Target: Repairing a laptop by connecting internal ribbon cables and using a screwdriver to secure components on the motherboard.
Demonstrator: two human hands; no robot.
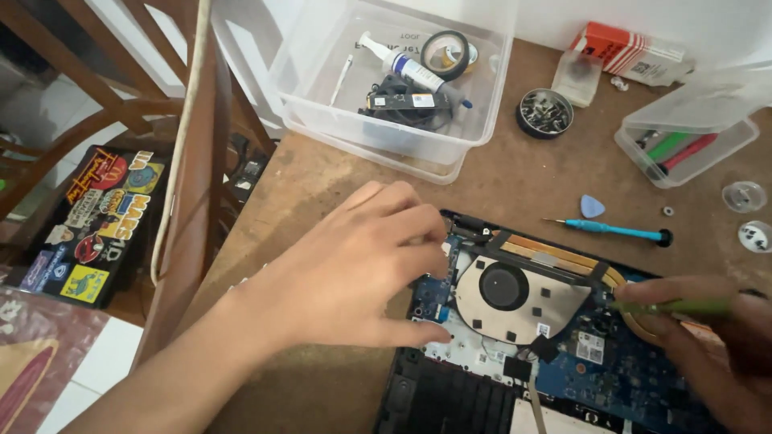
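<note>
Your left hand (354, 273) lies spread, fingers loosely curled, on the corner of the opened black laptop with a blue circuit board (595, 362), gripping nothing. Your right hand (708, 337) pinches a slim green-handled tool (675, 306) beside the round grey cooling fan (507, 293). Past the laptop on the brown wooden table (515, 177) lie a blue screwdriver (611, 231) and a clear plastic bin (394, 72).

Looks like a home repair corner set up on a brown wooden table (523, 185), not a proper workshop. Behind the opened laptop (531, 321) on that table: clear plastic tubs (394, 88) of tape and spare parts, a round tin of screws (544, 112), a blue screwdriver (611, 231). Left of the laptop: wooden chair legs (121, 88), white floor tiles (88, 362).
</note>
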